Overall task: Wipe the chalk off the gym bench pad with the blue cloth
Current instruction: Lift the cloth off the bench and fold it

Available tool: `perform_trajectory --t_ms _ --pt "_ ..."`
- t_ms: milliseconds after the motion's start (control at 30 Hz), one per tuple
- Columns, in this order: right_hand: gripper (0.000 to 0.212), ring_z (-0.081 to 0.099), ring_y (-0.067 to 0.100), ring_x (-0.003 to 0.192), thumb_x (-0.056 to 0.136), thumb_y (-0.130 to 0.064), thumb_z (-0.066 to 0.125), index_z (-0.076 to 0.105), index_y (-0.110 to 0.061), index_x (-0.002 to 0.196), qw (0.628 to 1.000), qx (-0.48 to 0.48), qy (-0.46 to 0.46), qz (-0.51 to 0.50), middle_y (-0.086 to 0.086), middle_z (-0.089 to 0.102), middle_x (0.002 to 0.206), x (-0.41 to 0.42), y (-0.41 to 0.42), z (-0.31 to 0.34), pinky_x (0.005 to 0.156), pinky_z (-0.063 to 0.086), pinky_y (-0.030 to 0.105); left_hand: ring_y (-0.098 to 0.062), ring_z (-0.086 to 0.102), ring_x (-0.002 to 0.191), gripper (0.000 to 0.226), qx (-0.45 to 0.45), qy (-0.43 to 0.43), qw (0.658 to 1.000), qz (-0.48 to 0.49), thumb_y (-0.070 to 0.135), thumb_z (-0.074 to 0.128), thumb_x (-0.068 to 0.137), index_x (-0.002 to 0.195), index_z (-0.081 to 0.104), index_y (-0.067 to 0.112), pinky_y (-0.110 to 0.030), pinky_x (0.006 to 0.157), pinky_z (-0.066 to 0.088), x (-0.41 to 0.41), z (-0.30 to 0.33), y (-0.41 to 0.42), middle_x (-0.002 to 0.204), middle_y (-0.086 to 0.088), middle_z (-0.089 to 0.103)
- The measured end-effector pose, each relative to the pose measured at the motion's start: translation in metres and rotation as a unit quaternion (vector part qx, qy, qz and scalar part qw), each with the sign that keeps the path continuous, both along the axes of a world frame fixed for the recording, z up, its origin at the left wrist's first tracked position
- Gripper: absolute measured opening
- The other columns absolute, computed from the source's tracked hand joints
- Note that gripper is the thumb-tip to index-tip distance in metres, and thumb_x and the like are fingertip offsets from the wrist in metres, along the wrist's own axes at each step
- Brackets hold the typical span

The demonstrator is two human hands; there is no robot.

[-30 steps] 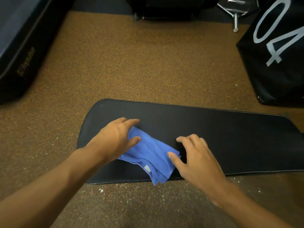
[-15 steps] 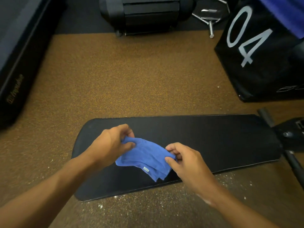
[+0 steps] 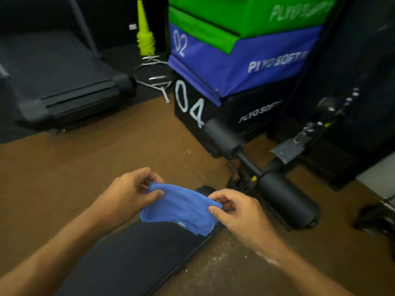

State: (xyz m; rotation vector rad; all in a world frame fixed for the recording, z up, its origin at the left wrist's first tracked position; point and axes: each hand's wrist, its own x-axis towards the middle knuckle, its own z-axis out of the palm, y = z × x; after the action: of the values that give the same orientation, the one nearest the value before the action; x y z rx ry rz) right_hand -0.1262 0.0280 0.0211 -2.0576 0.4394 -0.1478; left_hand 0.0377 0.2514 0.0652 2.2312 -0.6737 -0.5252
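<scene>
The blue cloth (image 3: 181, 208) hangs folded between both hands, lifted above the far end of the black bench pad (image 3: 132, 259). My left hand (image 3: 130, 193) pinches the cloth's left upper corner. My right hand (image 3: 237, 212) pinches its right edge between thumb and fingers. The pad runs from the lower left up toward the centre, and its surface looks dark and plain. White chalk specks (image 3: 215, 261) lie on the brown floor beside the pad's right edge.
The bench's black foam rollers (image 3: 286, 201) and frame stand just right of the cloth. Stacked plyo boxes, black (image 3: 192, 107), blue and green, rise behind. A treadmill (image 3: 64, 86) sits at upper left, yellow cones (image 3: 145, 37) and a metal bar behind it.
Both hands lifted the cloth off the pad and now hold it in the air by its ends. The view swung up and right, toward the pad's end and the plyo boxes.
</scene>
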Motion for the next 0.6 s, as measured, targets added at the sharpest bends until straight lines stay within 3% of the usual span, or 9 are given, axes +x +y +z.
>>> perform_trajectory --t_ms 133,233,367,500,600 --pt "0.017 0.071 0.007 0.086 0.088 -0.016 0.077 0.074 -0.031 0.096 0.995 0.007 0.007 -0.101 -0.014 0.075 0.091 -0.048 -0.093 0.039 0.080 0.060 0.034 -0.006 0.072 0.083 0.015 -0.022 0.008 0.994 -0.106 0.017 0.075 0.087 0.093 0.071 0.030 -0.031 0.079 0.058 -0.005 0.045 -0.125 0.089 0.011 0.076" --pt "0.017 0.070 0.003 0.083 0.088 -0.019 0.078 0.073 -0.034 0.094 0.987 0.009 0.024 -0.159 -0.018 0.073 0.089 -0.079 -0.153 0.043 0.076 0.059 0.027 -0.004 0.071 0.085 0.014 -0.024 0.010 0.986 -0.168 0.019 0.074 0.088 0.096 0.071 0.030 -0.032 0.083 0.059 -0.016 0.049 -0.215 0.090 0.010 0.076" --pt "0.016 0.069 0.001 0.083 0.089 -0.020 0.078 0.073 -0.034 0.095 0.974 0.037 0.036 -0.220 -0.020 0.072 0.089 -0.107 -0.213 0.016 0.073 0.056 0.021 -0.005 0.070 0.087 0.013 -0.006 0.018 0.974 -0.224 0.023 0.075 0.089 0.099 0.071 0.031 -0.037 0.087 0.058 -0.025 0.023 -0.310 0.093 0.009 0.074" --pt "0.016 0.073 0.009 0.083 0.088 -0.015 0.079 0.074 -0.029 0.096 0.960 0.087 0.040 -0.262 -0.007 0.075 0.088 -0.113 -0.249 -0.029 0.074 0.062 0.032 -0.017 0.072 0.084 0.012 0.026 0.050 0.971 -0.233 0.020 0.075 0.090 0.100 0.072 0.027 -0.041 0.078 0.062 -0.026 -0.019 -0.365 0.090 0.001 0.076" --pt "0.015 0.074 0.017 0.080 0.086 -0.010 0.080 0.074 -0.023 0.093 0.952 0.136 0.050 -0.269 0.004 0.074 0.088 -0.113 -0.261 -0.059 0.069 0.064 0.034 -0.016 0.072 0.087 0.013 0.075 0.058 0.965 -0.246 0.024 0.073 0.092 0.104 0.072 0.028 -0.028 0.069 0.060 -0.024 -0.052 -0.384 0.094 0.003 0.075"
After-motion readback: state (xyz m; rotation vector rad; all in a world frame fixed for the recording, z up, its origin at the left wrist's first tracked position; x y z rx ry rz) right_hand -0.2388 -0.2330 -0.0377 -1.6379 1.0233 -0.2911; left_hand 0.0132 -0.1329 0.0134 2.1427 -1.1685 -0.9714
